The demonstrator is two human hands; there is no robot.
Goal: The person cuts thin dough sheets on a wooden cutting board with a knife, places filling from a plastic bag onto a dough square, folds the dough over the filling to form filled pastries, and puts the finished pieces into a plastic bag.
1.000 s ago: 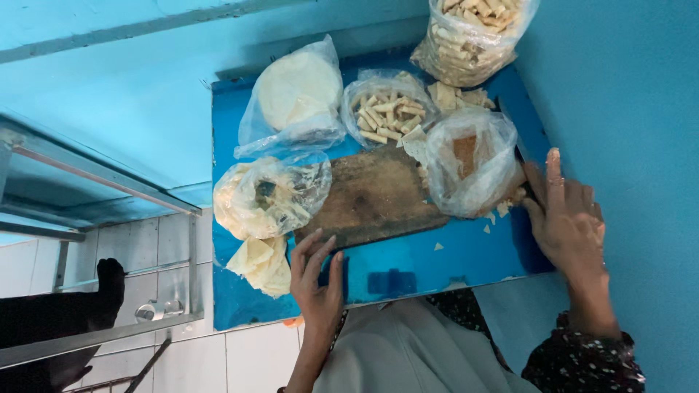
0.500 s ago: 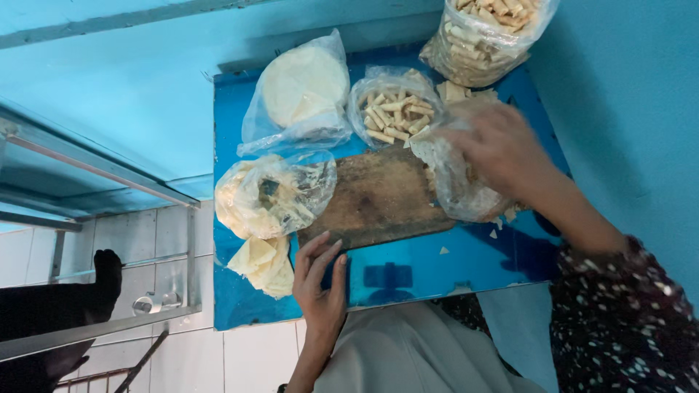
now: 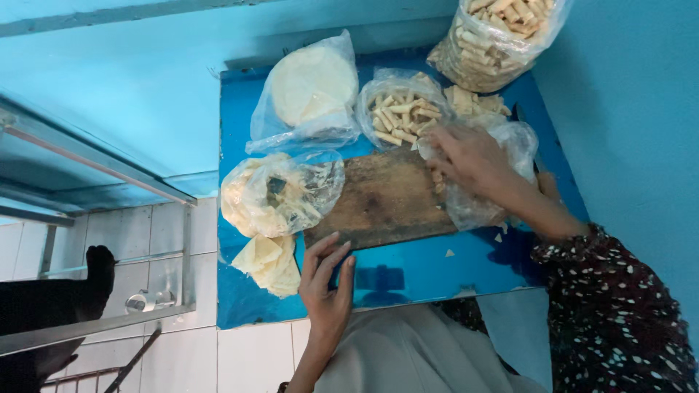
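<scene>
Crumpled clear plastic bag (image 3: 480, 196) lies on the worn wooden board (image 3: 386, 198).

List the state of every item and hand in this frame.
Left hand: open, fingers on the worn wooden cutting board edge.
Right hand: reaching into the clear plastic bag on the board.
Bag of round white wrappers: closed, flat.
Small bag of rolled sticks: open.
Large bag of rolled sticks: open, full.

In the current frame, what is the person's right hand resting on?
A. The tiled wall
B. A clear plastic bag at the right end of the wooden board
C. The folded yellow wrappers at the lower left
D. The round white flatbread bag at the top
B: the right hand lies on the clear plastic bag at the right end of the wooden board, while the left hand sits at the board's near edge.
</scene>
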